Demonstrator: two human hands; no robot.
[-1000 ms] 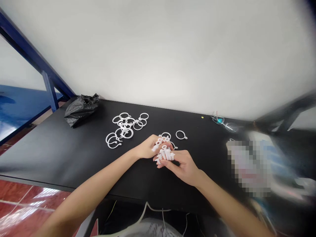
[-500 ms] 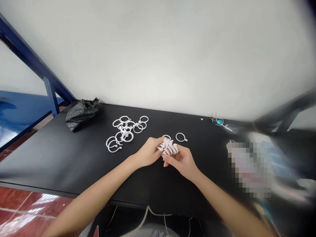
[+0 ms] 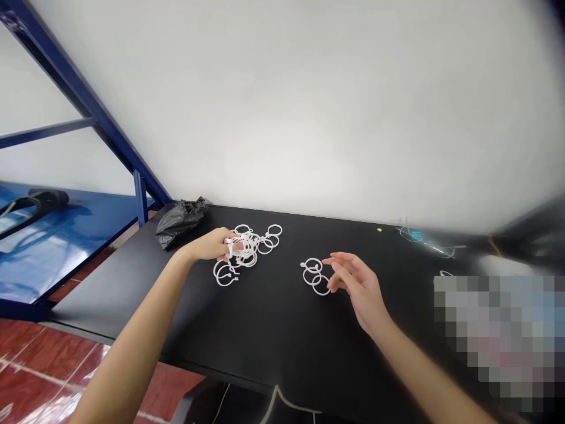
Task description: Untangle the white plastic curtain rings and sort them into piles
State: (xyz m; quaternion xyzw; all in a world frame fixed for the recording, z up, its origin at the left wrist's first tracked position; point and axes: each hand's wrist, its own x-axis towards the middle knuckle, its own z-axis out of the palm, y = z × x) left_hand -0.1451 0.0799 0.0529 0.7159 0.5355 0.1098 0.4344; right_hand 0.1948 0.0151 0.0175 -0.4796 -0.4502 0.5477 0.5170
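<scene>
My left hand (image 3: 215, 242) reaches over a pile of white plastic curtain rings (image 3: 248, 258) on the left of the black table. Its fingers are closed around several rings (image 3: 230, 247), which overlap the pile, so I cannot tell exactly which are held. Over the right side, my right hand (image 3: 358, 284) has its fingers apart and slightly curled, with none of the rings in its grasp. Just left of its fingertips lie three overlapping curtain rings (image 3: 312, 277), each thin and round; small knobs show on some. The fingertips come very close to the nearest ring.
A crumpled black plastic bag (image 3: 180, 222) lies at the table's back left. Glasses (image 3: 412, 234) rest near the wall at the back right, beside a blurred, pixelated item (image 3: 489, 335). A blue metal frame (image 3: 88, 112) rises on the left. The black table (image 3: 260, 335) ends toward me.
Both hands were together around a bunch of rings; now they are apart. My left hand has moved left to the pile with rings, and my right hand has let go. The view has shifted slightly.
</scene>
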